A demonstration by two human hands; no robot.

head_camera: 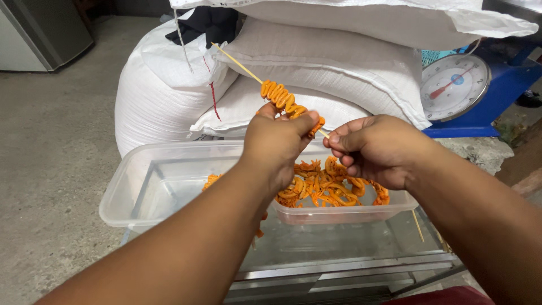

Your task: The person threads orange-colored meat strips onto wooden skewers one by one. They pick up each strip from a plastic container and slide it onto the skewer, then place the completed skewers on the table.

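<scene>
Orange spiral snacks (282, 100) sit bunched on a thin wooden skewer (237, 63), left hand (276, 141) pinching them mid-scene, right hand (375, 149) closed on the near tip above the clear tub (339, 214), so I'd keep that stick steady and slide gently.

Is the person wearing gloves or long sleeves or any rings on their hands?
No gloves. The left hand and the right hand are both bare, and both forearms are uncovered as far as the picture shows, so no sleeve comes into view. No ring, watch or bracelet shows on either hand or wrist.
</scene>
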